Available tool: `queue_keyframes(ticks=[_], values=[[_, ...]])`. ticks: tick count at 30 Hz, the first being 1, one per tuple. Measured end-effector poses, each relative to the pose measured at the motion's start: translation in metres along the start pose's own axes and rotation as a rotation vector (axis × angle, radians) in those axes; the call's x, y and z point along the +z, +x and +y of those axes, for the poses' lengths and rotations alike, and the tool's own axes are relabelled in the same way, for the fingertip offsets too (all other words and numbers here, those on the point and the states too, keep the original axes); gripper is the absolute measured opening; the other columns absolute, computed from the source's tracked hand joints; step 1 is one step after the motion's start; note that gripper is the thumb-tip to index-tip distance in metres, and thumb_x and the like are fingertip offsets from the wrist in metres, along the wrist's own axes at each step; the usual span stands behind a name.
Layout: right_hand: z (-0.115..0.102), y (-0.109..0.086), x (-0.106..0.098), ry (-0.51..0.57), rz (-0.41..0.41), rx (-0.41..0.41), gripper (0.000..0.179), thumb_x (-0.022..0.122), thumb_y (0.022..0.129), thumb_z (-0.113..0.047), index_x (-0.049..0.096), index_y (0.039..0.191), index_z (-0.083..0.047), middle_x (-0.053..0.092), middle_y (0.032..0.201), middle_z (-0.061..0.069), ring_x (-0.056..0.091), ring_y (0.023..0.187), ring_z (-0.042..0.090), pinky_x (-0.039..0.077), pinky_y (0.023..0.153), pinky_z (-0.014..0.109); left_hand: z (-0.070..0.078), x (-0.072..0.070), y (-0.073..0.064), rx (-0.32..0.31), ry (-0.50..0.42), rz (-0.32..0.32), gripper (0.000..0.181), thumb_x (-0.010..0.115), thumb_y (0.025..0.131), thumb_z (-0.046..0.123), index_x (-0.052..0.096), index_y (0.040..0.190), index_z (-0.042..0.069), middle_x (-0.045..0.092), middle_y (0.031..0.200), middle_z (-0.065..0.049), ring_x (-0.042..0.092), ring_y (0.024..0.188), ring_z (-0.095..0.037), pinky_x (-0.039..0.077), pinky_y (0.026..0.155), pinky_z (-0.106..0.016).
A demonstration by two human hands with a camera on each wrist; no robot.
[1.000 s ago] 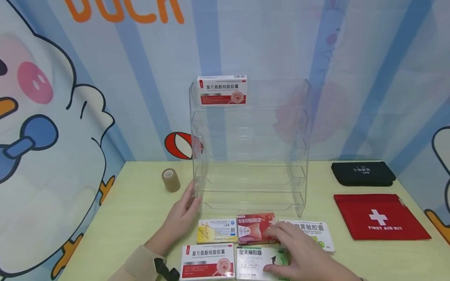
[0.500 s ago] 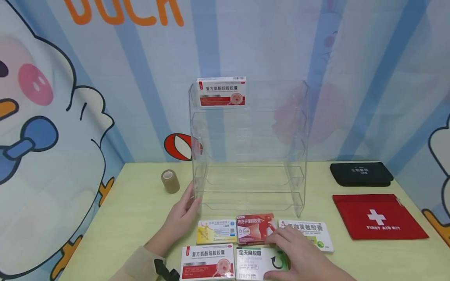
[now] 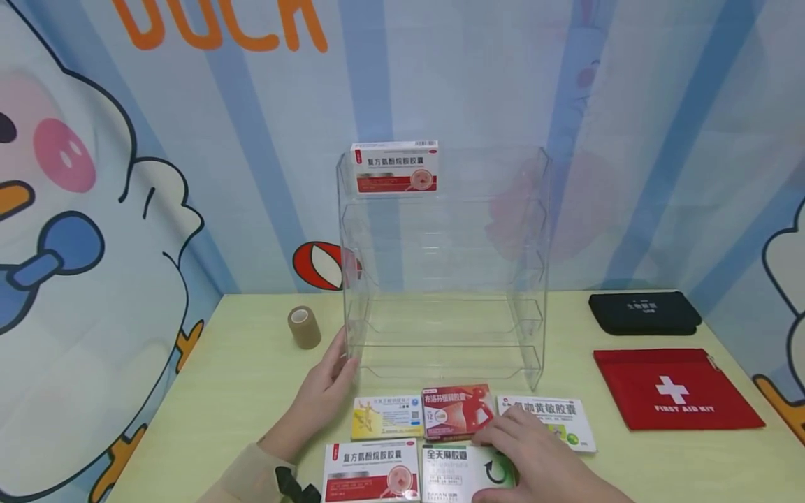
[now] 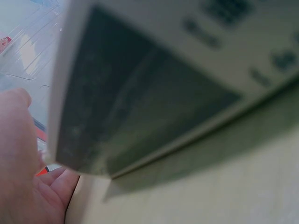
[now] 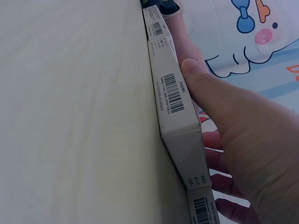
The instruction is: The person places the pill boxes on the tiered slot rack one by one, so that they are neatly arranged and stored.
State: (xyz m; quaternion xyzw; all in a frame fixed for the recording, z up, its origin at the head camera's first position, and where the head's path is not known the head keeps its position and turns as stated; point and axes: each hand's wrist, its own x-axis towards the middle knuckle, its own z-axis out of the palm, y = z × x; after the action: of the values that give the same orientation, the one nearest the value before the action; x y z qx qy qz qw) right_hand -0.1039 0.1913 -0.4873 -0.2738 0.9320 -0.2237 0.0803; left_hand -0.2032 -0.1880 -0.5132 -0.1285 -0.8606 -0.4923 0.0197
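A clear tiered display rack (image 3: 440, 321) stands upright on the table. Against the lower left side of this rack my left hand (image 3: 323, 391) rests with fingers extended; in the left wrist view the hand (image 4: 16, 154) is at the left edge. My right hand (image 3: 541, 461) holds the right end of a green-and-white medicine box (image 3: 453, 471), fingers at its far edge and thumb at its near edge. In the right wrist view the thumb touches the top edge of this box (image 5: 173, 95), which lies flat. On the rack's top tier stands a red-and-white medicine box (image 3: 396, 168).
Around the held box lie a second red-and-white box (image 3: 371, 468), a yellow-and-white box (image 3: 386, 417), a red box (image 3: 455, 411) and a white box (image 3: 566, 419). A brown tape roll (image 3: 305, 327), a red first aid pouch (image 3: 679, 388) and a black case (image 3: 644, 313) are farther out.
My right fingers have drawn back from over the red box to the green-and-white box's far edge, uncovering more of both. My left hand stays at the rack.
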Motion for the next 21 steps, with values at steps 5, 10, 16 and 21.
queue_keyframes(ticks=[5, 10, 16, 21], values=[[-0.0003, -0.0004, 0.0005, -0.020, 0.020, -0.017, 0.075, 0.077, 0.082, -0.082, 0.073, 0.139, -0.034, 0.070, 0.131, -0.021, 0.055, 0.118, 0.002, 0.065, 0.101, 0.034, -0.0001, 0.0000, -0.0001, 0.000, -0.008, -0.002, 0.071, 0.053, 0.117, 0.035, 0.017, 0.178, 0.033, 0.037, 0.180, -0.004, 0.055, 0.155, -0.037, 0.043, 0.130, -0.059], [-0.0002, -0.0007, -0.0003, 0.011, 0.020, -0.023, 0.071, 0.078, 0.083, -0.080, 0.073, 0.138, -0.035, 0.068, 0.131, -0.022, 0.055, 0.118, 0.002, 0.065, 0.102, 0.035, -0.0012, 0.0003, 0.0001, 0.005, -0.004, 0.000, 0.072, 0.053, 0.117, 0.036, 0.017, 0.179, 0.031, 0.037, 0.180, -0.004, 0.054, 0.155, -0.038, 0.043, 0.130, -0.060], [-0.0017, -0.0029, -0.0008, 0.031, 0.030, -0.034, 0.068, 0.080, 0.083, -0.078, 0.072, 0.135, -0.036, 0.067, 0.131, -0.023, 0.056, 0.119, 0.001, 0.065, 0.104, 0.038, -0.0033, 0.0010, 0.0006, 0.017, 0.000, 0.000, 0.072, 0.053, 0.117, 0.037, 0.016, 0.179, 0.031, 0.037, 0.180, -0.003, 0.053, 0.156, -0.038, 0.043, 0.130, -0.060], [-0.0036, -0.0049, -0.0024, 0.065, 0.037, -0.049, 0.067, 0.081, 0.083, -0.076, 0.069, 0.137, -0.038, 0.067, 0.134, -0.023, 0.058, 0.119, 0.002, 0.065, 0.106, 0.040, -0.0038, 0.0011, 0.0009, 0.016, -0.005, 0.002, 0.072, 0.053, 0.117, 0.036, 0.017, 0.179, 0.030, 0.036, 0.181, -0.002, 0.053, 0.156, -0.037, 0.043, 0.130, -0.059]])
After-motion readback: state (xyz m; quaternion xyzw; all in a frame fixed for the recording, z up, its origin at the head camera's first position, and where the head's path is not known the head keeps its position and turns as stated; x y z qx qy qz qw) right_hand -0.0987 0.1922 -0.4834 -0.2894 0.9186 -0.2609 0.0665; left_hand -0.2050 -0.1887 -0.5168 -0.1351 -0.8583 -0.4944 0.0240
